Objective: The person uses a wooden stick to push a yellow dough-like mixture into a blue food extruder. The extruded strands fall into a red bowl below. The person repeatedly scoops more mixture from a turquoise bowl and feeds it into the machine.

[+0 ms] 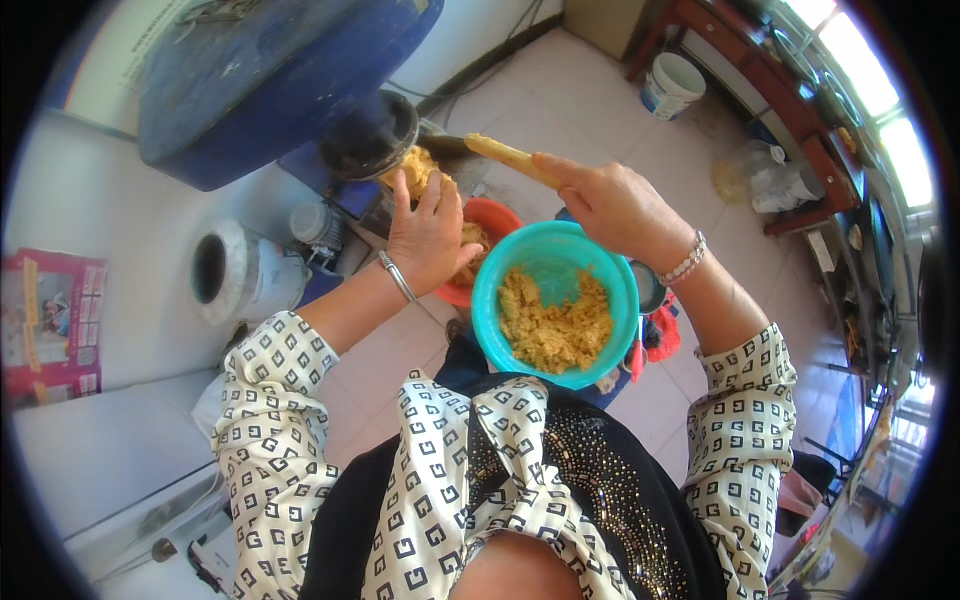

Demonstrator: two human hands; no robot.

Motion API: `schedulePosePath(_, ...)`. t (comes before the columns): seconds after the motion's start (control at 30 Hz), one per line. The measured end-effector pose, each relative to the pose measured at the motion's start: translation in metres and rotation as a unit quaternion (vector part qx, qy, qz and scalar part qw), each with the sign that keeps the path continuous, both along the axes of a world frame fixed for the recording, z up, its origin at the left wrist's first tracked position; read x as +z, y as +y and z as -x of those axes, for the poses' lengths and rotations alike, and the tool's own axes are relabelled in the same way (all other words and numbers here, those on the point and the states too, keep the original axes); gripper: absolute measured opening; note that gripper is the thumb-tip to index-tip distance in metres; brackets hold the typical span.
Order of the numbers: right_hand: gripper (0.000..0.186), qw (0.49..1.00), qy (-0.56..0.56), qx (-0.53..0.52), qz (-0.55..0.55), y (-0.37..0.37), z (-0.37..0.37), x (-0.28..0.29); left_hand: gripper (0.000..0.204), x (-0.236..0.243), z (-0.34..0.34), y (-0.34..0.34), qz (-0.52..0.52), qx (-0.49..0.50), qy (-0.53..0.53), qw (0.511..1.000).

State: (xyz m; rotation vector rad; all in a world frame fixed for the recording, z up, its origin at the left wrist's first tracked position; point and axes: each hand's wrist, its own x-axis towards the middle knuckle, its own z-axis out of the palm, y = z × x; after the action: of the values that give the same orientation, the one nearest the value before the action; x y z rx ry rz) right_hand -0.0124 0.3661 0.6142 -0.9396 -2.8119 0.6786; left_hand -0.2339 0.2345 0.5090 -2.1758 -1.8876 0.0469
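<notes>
My right hand (622,208) is closed around a pale wooden stick (505,155), whose free end points left toward the blue machine. With fingers apart, my left hand (430,240) reaches up against a clump of yellow dough (408,168) at the machine's dark round mouth (370,135). Just in front of me stands a turquoise basin (625,290) with crumbly yellow dough (560,330) in it. Partly hidden behind that basin and my left hand, a red-orange basin (494,215) holds pale strands or scraps.
The large blue machine (250,90) overhangs the upper left. Near the left wall lie a white bucket (240,270) and a grey motor (315,222). Another white bucket (672,85) stands on the tiled floor by a reddish wooden table (725,30). Plastic jugs (785,185) sit at the right.
</notes>
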Motion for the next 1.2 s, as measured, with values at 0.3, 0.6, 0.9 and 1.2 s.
schedulePosePath(0.3,0.040,1.000,0.007,0.023,0.012,-0.003,0.011,-0.014,0.086,-0.001,0.026,-0.001,0.025,0.023,-0.038,0.999)
schedulePosePath(0.6,0.047,0.987,-0.111,0.093,-0.067,-0.015,0.012,-0.002,0.072,-0.018,0.033,-0.018,-0.057,-0.002,-0.185,0.981)
schedulePosePath(0.9,0.063,0.957,-0.194,0.166,-0.136,-0.031,0.028,0.001,0.082,-0.019,0.010,-0.027,-0.084,-0.035,-0.132,0.987)
schedulePosePath(1.2,0.058,0.962,-0.174,0.144,-0.151,-0.014,0.048,-0.001,0.063,0.004,0.003,0.026,-0.023,0.040,-0.113,0.993)
